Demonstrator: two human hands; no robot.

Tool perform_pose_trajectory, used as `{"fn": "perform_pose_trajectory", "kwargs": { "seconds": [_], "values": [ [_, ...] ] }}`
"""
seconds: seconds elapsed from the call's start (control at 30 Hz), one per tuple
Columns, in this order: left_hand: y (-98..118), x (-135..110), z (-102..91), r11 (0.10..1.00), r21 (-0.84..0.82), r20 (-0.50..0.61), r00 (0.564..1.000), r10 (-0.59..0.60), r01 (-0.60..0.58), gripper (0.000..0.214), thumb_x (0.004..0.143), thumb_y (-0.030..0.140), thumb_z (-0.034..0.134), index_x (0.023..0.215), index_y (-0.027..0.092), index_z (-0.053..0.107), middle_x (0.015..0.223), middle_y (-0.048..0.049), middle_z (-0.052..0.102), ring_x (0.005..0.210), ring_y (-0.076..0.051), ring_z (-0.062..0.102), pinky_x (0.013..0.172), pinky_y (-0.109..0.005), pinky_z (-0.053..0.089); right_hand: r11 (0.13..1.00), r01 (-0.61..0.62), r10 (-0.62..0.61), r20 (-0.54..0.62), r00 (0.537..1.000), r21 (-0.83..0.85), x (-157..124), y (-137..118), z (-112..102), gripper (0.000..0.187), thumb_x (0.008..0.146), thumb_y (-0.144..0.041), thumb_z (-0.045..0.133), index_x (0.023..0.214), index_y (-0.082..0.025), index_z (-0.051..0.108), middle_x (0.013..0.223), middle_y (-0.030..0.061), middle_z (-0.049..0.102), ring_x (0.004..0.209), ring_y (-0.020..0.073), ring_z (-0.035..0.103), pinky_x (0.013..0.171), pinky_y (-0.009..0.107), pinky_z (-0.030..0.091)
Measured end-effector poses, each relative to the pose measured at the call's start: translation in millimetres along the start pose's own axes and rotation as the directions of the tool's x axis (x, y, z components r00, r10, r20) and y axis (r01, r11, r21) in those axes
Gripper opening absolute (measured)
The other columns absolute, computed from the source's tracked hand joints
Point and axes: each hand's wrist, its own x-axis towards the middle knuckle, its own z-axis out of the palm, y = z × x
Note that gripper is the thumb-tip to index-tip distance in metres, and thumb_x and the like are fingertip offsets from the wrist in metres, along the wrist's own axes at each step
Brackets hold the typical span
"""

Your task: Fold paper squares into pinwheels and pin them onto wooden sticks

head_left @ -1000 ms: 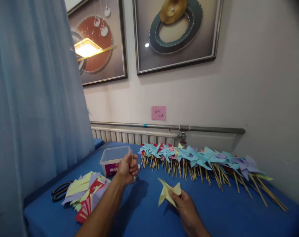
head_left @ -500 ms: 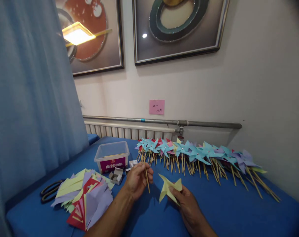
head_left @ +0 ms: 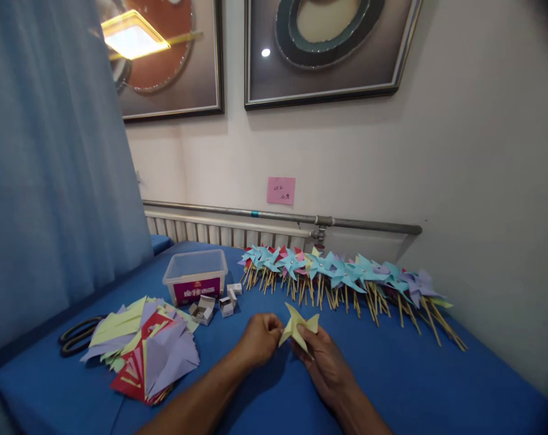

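Observation:
A yellow paper pinwheel head [head_left: 298,326] is held above the blue table [head_left: 414,386] between both hands. My right hand [head_left: 323,362] grips it from below with closed fingers. My left hand [head_left: 261,338] is closed in a pinch right beside the pinwheel's left edge; the wooden stick it took hold of is hidden behind the paper and fingers. A long row of finished pinwheels on sticks [head_left: 341,275] lies behind the hands.
A clear plastic box [head_left: 195,284] stands at the back left, with small white cardboard boxes [head_left: 214,305] beside it. A pile of cut coloured paper [head_left: 142,350] and black scissors [head_left: 77,335] lie at the left. A blue curtain [head_left: 51,169] hangs at left.
My left hand came away from the plastic box with a wooden stick and moved right to the yellow pinwheel. The view has tilted down and shifted slightly.

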Motion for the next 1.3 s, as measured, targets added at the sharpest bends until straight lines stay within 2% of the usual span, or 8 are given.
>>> {"fn": "perform_pose_trajectory", "kwargs": {
  "seconds": [0.1,0.3,0.7,0.93,1.13,1.3],
  "values": [
    [2.5,-6.8,8.0,0.998,0.044,-0.018,0.999,0.04,-0.04,0.013,0.078,0.022,0.063,0.065,0.019,0.062,0.051,0.0047,0.054,0.045,-0.011,0.043,0.048,-0.024,0.03,1.0,0.013,-0.013,0.01,1.0,0.006,-1.2,0.8,3.2,0.045,0.054,-0.039,0.098,0.087,-0.02,0.073,0.084,0.0024,0.078,0.088,0.0255,0.074,0.076,0.034,0.059],
    [8.4,-11.5,6.3,0.993,0.103,-0.044,0.997,0.066,-0.061,0.011,0.075,0.019,0.058,0.068,0.019,0.065,0.052,0.0033,0.056,0.048,-0.013,0.046,0.051,-0.024,0.032,0.999,0.047,-0.047,0.031,0.998,0.0,-3.1,3.3,7.5,0.045,0.054,-0.038,0.098,0.087,-0.019,0.073,0.083,0.0029,0.079,0.088,0.0265,0.074,0.079,0.035,0.058],
    [0.7,-9.0,6.3,0.97,0.228,-0.063,0.993,0.104,-0.087,0.011,0.076,0.018,0.059,0.068,0.016,0.067,0.06,0.0014,0.061,0.056,-0.012,0.049,0.055,-0.023,0.035,0.998,0.068,-0.068,0.017,0.998,0.017,4.1,11.6,2.9,0.047,0.055,-0.039,0.098,0.09,-0.018,0.074,0.077,0.002,0.078,0.077,0.0247,0.074,0.074,0.033,0.056],
    [1.3,-8.7,4.4,0.951,0.301,-0.065,0.993,0.099,-0.075,0.013,0.077,0.018,0.06,0.071,0.015,0.07,0.065,-0.0009,0.067,0.062,-0.014,0.056,0.059,-0.024,0.039,0.996,0.086,-0.087,0.02,0.996,0.03,8.7,17.3,-1.2,0.039,0.062,-0.037,0.096,0.091,-0.019,0.076,0.081,0.0031,0.079,0.08,0.0251,0.074,0.071,0.032,0.056],
    [3.6,-10.6,5.0,0.955,0.287,-0.065,0.993,0.097,-0.075,0.011,0.075,0.015,0.058,0.069,0.015,0.067,0.061,0.0006,0.064,0.057,-0.013,0.052,0.056,-0.024,0.036,0.996,0.087,-0.086,-0.004,0.996,0.028,8.7,16.8,1.2,0.041,0.057,-0.037,0.098,0.085,-0.019,0.075,0.077,0.0034,0.079,0.079,0.0262,0.074,0.07,0.033,0.055],
    [4.5,-10.9,5.4,0.956,0.284,-0.062,0.994,0.09,-0.069,0.013,0.076,0.013,0.056,0.067,0.016,0.064,0.057,0.0031,0.059,0.053,-0.011,0.047,0.055,-0.024,0.034,0.997,0.067,-0.067,-0.006,0.998,0.039,6.7,13.4,1.8,0.043,0.055,-0.037,0.098,0.087,-0.019,0.075,0.083,0.0046,0.08,0.082,0.0265,0.075,0.069,0.033,0.056]
  ]
}}
